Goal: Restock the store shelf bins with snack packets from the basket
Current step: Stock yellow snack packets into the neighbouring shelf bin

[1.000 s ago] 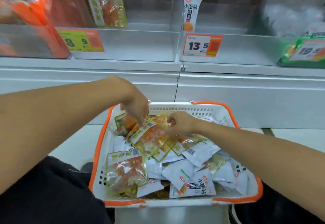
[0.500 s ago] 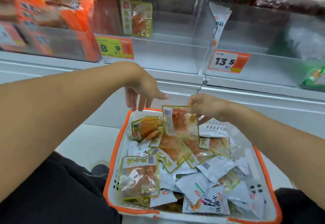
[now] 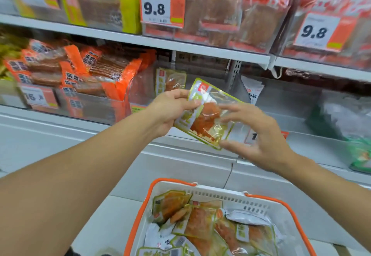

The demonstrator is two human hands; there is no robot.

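Observation:
A yellow-green-edged clear snack packet (image 3: pixel 208 119) with orange-red pieces inside is held up in front of the shelf bins. My left hand (image 3: pixel 170 109) grips its left edge, thumb on top. My right hand (image 3: pixel 259 135) is at the packet's right side with fingers spread, its tips touching the wrapper. Behind my left hand, one matching packet (image 3: pixel 170 81) stands in a clear bin. The white basket with orange rim (image 3: pixel 210 192) sits below, holding several similar packets and white packets (image 3: pixel 160 239).
A white packet (image 3: pixel 252 93) stands in the bin to the right. Orange packets (image 3: pixel 96 71) fill the left bin, and green packets (image 3: pixel 359 153) lie at the far right. The shelf above carries red packs and 9.8 price tags (image 3: pixel 160 7).
The packet has come up out of the basket to bin height. My left hand has taken hold of it, my right hand's pinch has loosened, and the view has tilted up.

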